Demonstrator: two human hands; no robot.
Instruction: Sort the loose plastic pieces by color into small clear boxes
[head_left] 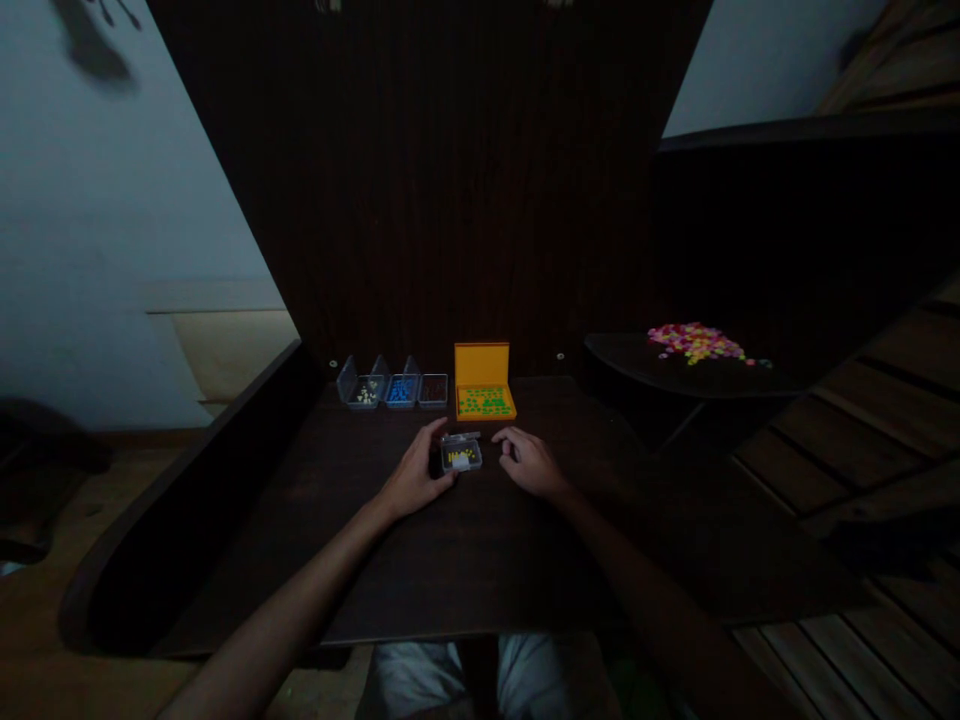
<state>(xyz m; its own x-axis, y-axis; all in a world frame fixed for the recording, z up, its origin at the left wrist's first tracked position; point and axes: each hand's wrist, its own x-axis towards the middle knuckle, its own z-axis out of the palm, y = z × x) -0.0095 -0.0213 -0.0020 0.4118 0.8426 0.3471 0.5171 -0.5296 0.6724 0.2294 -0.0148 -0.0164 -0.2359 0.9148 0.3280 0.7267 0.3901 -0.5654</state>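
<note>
A small clear plastic box (471,462) stands on the dark table with its lid raised and several tiny yellow pieces (459,456) inside. A whitish patch shows on its near side. My left hand (415,478) curves around the box's left end, thumb at the near corner and fingers at the far one. To the right of the box, apart from it, is my right hand (531,464). Its index finger points left, the thumb lies a little below, and the other fingers are curled; no held piece can be seen.
Behind the box stands an open yellow case (482,360) with green pieces. Left of it are clear boxes with cream pieces (366,392), blue pieces (401,388) and dark brown pieces (433,389). Colourful small pieces (697,342) lie heaped on a side shelf (622,352) at right.
</note>
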